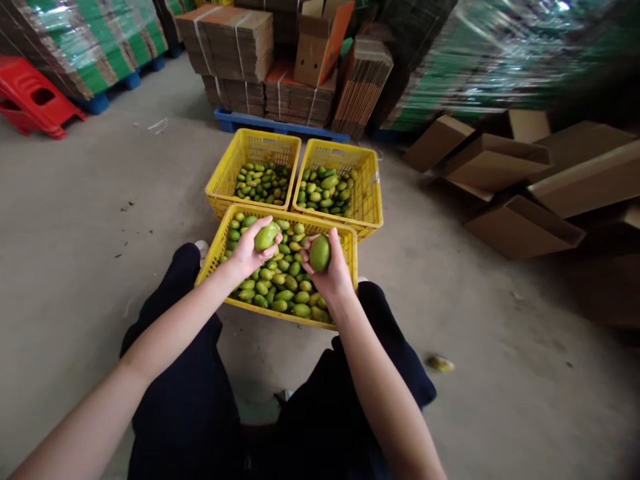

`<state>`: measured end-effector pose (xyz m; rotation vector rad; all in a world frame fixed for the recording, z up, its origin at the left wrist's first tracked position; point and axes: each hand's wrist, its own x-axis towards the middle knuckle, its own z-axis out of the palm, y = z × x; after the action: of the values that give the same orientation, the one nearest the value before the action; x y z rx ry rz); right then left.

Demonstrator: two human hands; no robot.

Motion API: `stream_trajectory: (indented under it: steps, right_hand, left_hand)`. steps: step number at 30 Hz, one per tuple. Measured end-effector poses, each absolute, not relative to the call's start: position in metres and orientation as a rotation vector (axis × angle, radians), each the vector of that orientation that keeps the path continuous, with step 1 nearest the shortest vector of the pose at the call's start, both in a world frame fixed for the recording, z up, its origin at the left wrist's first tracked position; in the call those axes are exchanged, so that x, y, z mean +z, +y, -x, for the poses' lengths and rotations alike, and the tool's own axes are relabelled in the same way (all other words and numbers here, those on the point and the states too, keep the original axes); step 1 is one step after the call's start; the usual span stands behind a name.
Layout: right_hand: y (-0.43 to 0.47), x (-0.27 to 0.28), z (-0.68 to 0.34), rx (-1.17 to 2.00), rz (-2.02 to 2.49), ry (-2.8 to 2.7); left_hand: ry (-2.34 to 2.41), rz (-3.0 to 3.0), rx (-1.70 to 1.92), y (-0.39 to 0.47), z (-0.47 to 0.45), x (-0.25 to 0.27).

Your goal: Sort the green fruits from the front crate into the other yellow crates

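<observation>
Our left hand [250, 249] curls its fingers round a smooth, pale-green oval fruit [267, 237], while our right hand [336, 272] cradles a plump, darker green oval fruit [320, 254], thumb along one side. Both fruits are held above a yellow plastic crate [211, 267] full of small green and yellowish fruits [285, 295], between our knees. We judge each held piece light enough for one hand and fairly firm, though its smooth skin could slip and a hard squeeze could bruise it; the rounded middle offers the surest hold, fingers spread below and thumb opposite. Just beyond stand a left rear yellow crate [227, 175] and a right rear yellow crate [369, 188], each partly filled with similar fruits. Farther out, we see strapped brown cardboard stacks [225, 43] on a blue pallet [280, 128], and a red plastic stool [37, 93] at far left.
</observation>
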<state>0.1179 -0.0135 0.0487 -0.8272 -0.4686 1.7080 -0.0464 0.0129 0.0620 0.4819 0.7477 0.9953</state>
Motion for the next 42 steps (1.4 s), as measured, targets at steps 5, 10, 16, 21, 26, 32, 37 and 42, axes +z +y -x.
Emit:
stream_trajectory:
  steps: [5,10,16,21,26,32,37,42]
  right_hand:
    - [-0.011,0.046,-0.113,1.792,0.908,-0.412]
    - [-0.013,0.045,-0.117,1.862,0.94,-0.332]
    - [-0.019,0.048,-0.12,1.859,0.75,-0.273]
    - [-0.013,0.043,-0.113,1.776,0.812,-0.282]
    - [-0.013,0.04,-0.115,1.869,0.745,-0.432]
    - [-0.011,0.029,-0.103,1.81,0.6,-0.235]
    - [-0.001,0.024,-0.095,1.616,0.567,0.025]
    - [0.0,0.025,-0.098,1.569,0.583,-0.068]
  left_hand:
    - [0.77,-0.531,1.006,0.008,0.035,0.05]
    - [0.807,-0.434,0.976,0.006,0.029,0.044]
    - [0.68,-0.318,0.98,0.005,0.03,0.054]
    - [0.688,-0.358,0.988,0.003,0.031,0.059]
    - [0.688,-0.3,0.942,0.009,0.036,0.058]
    - [0.494,-0.208,1.054,0.01,0.038,0.062]
    - [0.5,0.025,1.238,0.014,0.022,0.047]
    - [0.634,0.018,1.189,0.013,0.008,0.037]
